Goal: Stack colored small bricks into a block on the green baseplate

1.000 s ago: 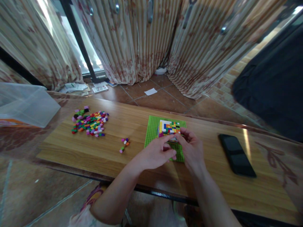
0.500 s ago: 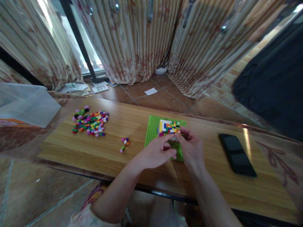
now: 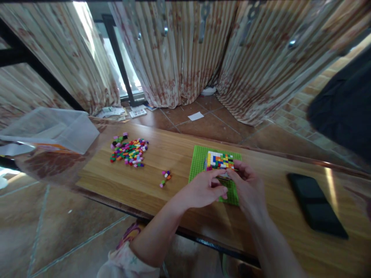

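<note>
A block built of many coloured toy bricks (image 3: 220,159) stands on a green studded baseplate (image 3: 197,164). My right hand (image 3: 247,183) grips its near right corner, thumb on the near side and fingers round the right side. Against the near edge rests the outstretched index finger of my left hand (image 3: 207,189); its thumb is held apart and its other fingers curl below. Both hands hide the block's near face, so I cannot make out any small brick between the fingertips. A few loose bricks (image 3: 165,175) lie left of the baseplate.
A pile of loose coloured bricks (image 3: 130,151) lies on the left of the wooden table (image 3: 162,204). Beyond it stands a clear plastic bin (image 3: 66,129). At the right is a black phone (image 3: 315,204). Curtains (image 3: 179,58) hang behind, with papers (image 3: 111,112) on the floor.
The whole view has shifted, so everything sits further right and slightly lower. Both hands keep nearly the same pose at the brick block.
</note>
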Demonstrator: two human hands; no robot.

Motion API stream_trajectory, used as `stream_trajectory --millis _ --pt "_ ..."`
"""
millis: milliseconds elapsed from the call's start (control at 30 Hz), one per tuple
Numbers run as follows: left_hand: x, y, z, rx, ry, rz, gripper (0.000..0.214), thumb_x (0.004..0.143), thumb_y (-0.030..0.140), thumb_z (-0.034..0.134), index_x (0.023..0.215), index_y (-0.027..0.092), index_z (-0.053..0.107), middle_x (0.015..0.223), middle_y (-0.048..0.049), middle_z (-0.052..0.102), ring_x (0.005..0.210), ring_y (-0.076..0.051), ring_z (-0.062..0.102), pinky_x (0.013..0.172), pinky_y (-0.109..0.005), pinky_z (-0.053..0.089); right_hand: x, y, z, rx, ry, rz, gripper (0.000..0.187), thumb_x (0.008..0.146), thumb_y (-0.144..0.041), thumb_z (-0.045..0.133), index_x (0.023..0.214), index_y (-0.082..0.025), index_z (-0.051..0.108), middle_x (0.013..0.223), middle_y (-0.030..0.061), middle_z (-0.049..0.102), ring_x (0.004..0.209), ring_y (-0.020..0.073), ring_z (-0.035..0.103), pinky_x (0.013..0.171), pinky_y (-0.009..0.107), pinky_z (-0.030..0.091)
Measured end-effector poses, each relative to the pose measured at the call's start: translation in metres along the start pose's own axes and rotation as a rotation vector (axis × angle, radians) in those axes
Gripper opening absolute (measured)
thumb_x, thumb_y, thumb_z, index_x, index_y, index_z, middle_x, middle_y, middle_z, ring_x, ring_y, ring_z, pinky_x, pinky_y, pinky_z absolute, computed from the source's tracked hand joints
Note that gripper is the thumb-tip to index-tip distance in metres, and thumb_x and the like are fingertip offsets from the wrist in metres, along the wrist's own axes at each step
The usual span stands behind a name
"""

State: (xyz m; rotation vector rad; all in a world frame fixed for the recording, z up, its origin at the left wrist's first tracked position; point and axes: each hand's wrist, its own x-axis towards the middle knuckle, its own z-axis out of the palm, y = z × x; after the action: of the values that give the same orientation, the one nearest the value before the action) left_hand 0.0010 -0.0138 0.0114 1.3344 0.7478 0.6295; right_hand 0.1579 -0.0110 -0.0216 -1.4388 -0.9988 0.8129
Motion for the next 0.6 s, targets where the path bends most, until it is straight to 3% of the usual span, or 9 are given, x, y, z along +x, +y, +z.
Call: stream_trajectory --millis 167,300,400,500,600 --pt "0.003 -0.004 -0.003 -0.009 0.129 0.023 0.043 0.082 0.018 0.056 0.125 0.013 0.061 0.068 0.0002 0.063 0.055 -0.008 0.053 0.053 -0.019 0.041 -0.002 0.002 -0.006 0.001 -0.007 -0.031 0.039 0.071 -0.042 0.076 0.101 -0.018 0.069 0.095 0.0084 0.071 0.080 0.0194 0.067 0.072 0.036 0.056" --pt "0.006 0.002 -0.006 -0.103 0.331 0.066 0.029 0.083 0.020 0.057 0.109 0.011 0.067 0.061 0.0021 0.060 0.049 -0.006 0.047 0.050 -0.018 0.037 -0.007 -0.016 -0.006 -0.159 0.224 -0.102 0.039 0.074 -0.044 0.073 0.101 -0.016 0.071 0.089 0.0079 0.071 0.069 0.0163 0.063 0.062 0.031 0.053" --pt "0.005 0.011 -0.017 -0.177 0.525 0.174 0.019 0.082 0.021 0.059 0.095 0.013 0.070 0.054 0.0030 0.058 0.044 -0.006 0.043 0.046 -0.019 0.034 -0.017 -0.036 -0.002 -0.167 0.358 -0.298 0.032 0.080 -0.042 0.069 0.098 -0.016 0.071 0.087 0.0067 0.071 0.073 0.0166 0.064 0.071 0.033 0.053" --pt "-0.003 0.021 -0.044 -0.239 0.745 0.330 0.011 0.079 0.020 0.064 0.084 0.013 0.071 0.051 0.0019 0.057 0.043 -0.007 0.044 0.044 -0.020 0.032 -0.036 -0.051 0.009 -0.200 0.258 -0.392 0.024 0.083 -0.039 0.068 0.094 -0.017 0.072 0.087 0.0056 0.071 0.077 0.0171 0.066 0.075 0.032 0.053" --pt "-0.018 0.029 -0.081 -0.301 0.976 0.427 0.009 0.081 0.021 0.060 0.085 0.016 0.067 0.056 0.0049 0.056 0.046 -0.004 0.042 0.046 -0.016 0.031 -0.063 -0.053 0.026 -0.295 -0.078 -0.460 0.017 0.089 -0.034 0.062 0.097 -0.022 0.070 0.095 0.0036 0.071 0.080 0.0153 0.066 0.073 0.028 0.054"
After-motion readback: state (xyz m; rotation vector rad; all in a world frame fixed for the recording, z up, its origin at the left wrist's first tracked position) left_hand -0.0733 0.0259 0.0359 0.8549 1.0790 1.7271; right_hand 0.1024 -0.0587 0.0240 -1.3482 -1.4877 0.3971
